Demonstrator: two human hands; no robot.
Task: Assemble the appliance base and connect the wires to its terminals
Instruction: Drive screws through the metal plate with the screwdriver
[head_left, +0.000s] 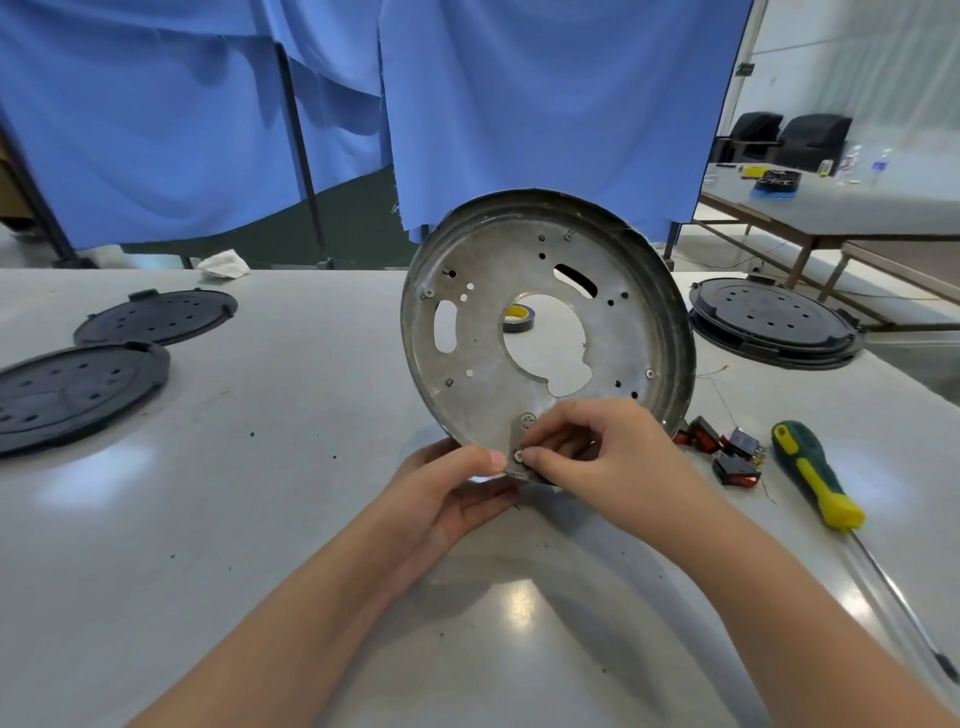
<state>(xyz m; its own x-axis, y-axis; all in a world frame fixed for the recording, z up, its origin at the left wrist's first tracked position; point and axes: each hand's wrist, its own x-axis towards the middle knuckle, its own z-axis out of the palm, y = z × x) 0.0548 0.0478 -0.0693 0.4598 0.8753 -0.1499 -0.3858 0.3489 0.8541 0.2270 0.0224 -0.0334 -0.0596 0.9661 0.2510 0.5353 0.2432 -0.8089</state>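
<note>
Holding the metal base plate (545, 332) upright on its edge over the near middle of the table (311, 519), the person works at the plate's lowest rim. Left hand (447, 493): thumb pressed on the near face of the rim, fingers behind it, clamped on the plate. Right hand (597, 457): fingers together, pinching a small screw (518, 456) on a small metal tab at the rim. A second screw (528, 419) sits just above it, apparently already seated.

Progress, judged from this view:
- Several screws are in place around the plate face, so some fastening looks done.
- The lower tab screw is being started by hand; the screwdriver (815, 475) lies untouched on the table to the right, so final tightening likely remains.
- The red and black rocker switches (722, 447) lie loose on the table just right of the plate, with thin wires trailing near them. No wire appears joined to any terminal; the far side of the plate is hidden, so cannot tell fully.
- Black plastic covers are unmounted: two at the left (78, 389), one at the far right (774, 322).
- A roll of tape (518, 318) shows through the plate's centre hole, farther off on the table.

Estimate: early-to-middle stage; switch mounting, wiring and cover fitting are left.
</note>
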